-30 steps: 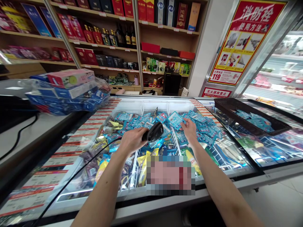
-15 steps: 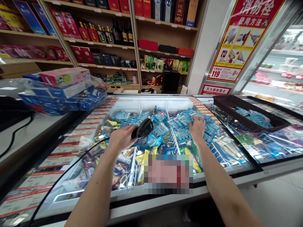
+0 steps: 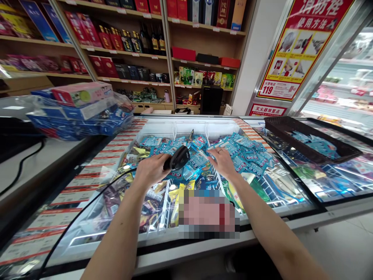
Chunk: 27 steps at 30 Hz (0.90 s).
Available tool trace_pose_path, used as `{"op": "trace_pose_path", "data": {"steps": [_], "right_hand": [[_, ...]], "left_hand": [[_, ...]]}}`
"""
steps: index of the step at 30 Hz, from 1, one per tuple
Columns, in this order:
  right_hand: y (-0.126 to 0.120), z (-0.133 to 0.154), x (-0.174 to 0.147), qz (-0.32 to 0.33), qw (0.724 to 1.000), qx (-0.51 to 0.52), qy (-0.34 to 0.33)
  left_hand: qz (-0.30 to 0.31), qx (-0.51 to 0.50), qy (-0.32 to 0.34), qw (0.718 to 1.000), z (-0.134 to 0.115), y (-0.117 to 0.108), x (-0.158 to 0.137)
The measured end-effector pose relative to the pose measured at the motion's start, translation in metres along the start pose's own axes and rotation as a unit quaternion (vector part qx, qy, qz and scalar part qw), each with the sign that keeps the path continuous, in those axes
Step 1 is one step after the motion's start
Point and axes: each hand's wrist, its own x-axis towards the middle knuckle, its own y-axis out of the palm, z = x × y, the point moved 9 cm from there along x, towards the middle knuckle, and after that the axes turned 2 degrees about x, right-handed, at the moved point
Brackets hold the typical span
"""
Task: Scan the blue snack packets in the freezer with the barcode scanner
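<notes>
My left hand (image 3: 151, 170) is wrapped round the handle of a black barcode scanner (image 3: 180, 157). The scanner's head points right over the open chest freezer, and its cord (image 3: 96, 192) trails down to the lower left. Beneath it lie blue ice-cream packets (image 3: 198, 159). My right hand (image 3: 223, 161) is open, fingers stretched to the left near the white wire divider (image 3: 215, 175). It is at the left edge of a heap of blue packets (image 3: 244, 149); whether its fingertips touch a packet I cannot tell.
A brown tray (image 3: 294, 140) with blue packets rests on the freezer's right side. Plastic-wrapped blue boxes (image 3: 84, 122) are stacked at left. Price labels (image 3: 70, 182) line the freezer's left glass. Behind stand shelves (image 3: 128, 52) of bottles and boxes.
My right hand has moved left from the heap of blue packets to near the wire divider. My left hand still holds the barcode scanner in nearly the same place.
</notes>
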Motion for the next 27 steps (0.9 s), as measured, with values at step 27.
{"op": "trace_pose_path", "data": {"steps": [27], "right_hand": [[0.028,0.012,-0.005,0.076,0.996,0.045,0.003]], "left_hand": [[0.023,-0.004,-0.009,1.000,-0.001,0.000,-0.001]]}}
